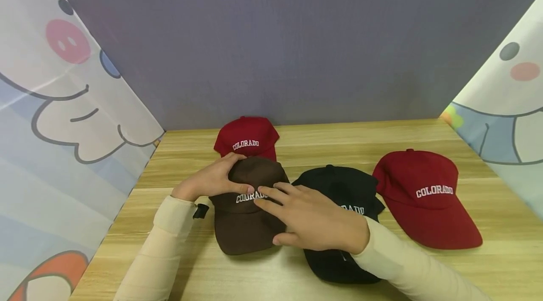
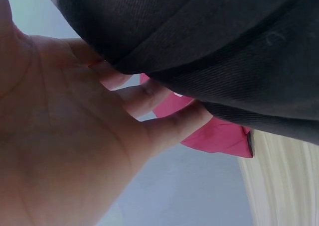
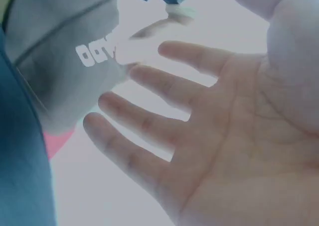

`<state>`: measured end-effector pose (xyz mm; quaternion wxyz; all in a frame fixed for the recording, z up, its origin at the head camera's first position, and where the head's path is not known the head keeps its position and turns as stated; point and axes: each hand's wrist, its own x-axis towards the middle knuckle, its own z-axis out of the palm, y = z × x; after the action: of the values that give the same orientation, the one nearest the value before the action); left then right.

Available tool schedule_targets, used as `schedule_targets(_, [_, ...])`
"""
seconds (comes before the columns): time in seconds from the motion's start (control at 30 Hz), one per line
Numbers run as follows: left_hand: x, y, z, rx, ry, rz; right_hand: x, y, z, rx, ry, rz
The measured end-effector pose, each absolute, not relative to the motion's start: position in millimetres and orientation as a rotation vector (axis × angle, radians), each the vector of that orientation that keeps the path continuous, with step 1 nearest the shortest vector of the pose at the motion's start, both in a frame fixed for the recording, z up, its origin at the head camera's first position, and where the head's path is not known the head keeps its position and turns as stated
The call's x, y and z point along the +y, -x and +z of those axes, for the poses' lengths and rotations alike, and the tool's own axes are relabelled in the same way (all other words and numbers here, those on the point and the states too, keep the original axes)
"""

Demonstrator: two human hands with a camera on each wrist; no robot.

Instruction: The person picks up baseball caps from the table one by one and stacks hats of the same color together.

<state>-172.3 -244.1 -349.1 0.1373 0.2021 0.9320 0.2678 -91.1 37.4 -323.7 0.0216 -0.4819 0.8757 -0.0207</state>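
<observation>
A brown cap (image 1: 243, 232) with white COLORADO lettering lies on the table, brim toward me. My left hand (image 1: 214, 179) holds its crown from the left, thumb across the front and fingers at the back. In the left wrist view those fingertips are hidden behind the dark cap fabric (image 2: 199, 42). My right hand (image 1: 311, 216) is spread over the gap between the brown cap and a black cap (image 1: 335, 181), fingertips at the brown cap's lettering. The right wrist view shows its palm and separated fingers (image 3: 144, 121), nothing held, beside the cap (image 3: 65, 71).
Behind the brown cap sits a red cap (image 1: 243, 134), partly covered by it. Another red cap (image 1: 424, 197) lies at the right, against the black one. A grey panel (image 1: 271, 46) closes the table's (image 1: 169, 169) back, and cartoon-printed sheets (image 1: 63, 103) stand at the sides.
</observation>
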Motion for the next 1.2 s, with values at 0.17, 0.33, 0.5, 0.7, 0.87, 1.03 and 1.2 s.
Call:
schedule_targets(0.17, [-246.2,173.6,-348.7,2.685,-0.589,0.786,54.3,95.9,-305.1,2.78,1.468,-0.194])
schedule_targets(0.33, [-250.9,173.7,-349.2,2.682,-0.602,0.781,78.2,109.3,-289.3,2.871,1.385,-0.303])
schedule_targets(0.5, [-256.5,172.3,-347.8,2.68,-0.598,0.785,111.0,131.5,-274.7,2.873,1.2,-0.448])
schedule_targets(0.7, [-261.1,170.0,-345.4,2.689,-0.588,0.774,161.3,157.0,-263.0,2.861,0.959,-0.557])
schedule_targets(0.87, [-262.7,168.0,-343.7,2.713,-0.585,0.746,210.4,177.0,-265.4,2.879,0.775,-0.606])
schedule_targets(1.03, [-262.7,165.6,-341.0,2.721,-0.582,0.73,254.5,200.2,-278.8,2.85,0.606,-0.675])
schedule_targets(1.2, [-262.1,163.0,-339.2,2.715,-0.587,0.72,291.5,220.5,-303.3,2.813,0.477,-0.611])
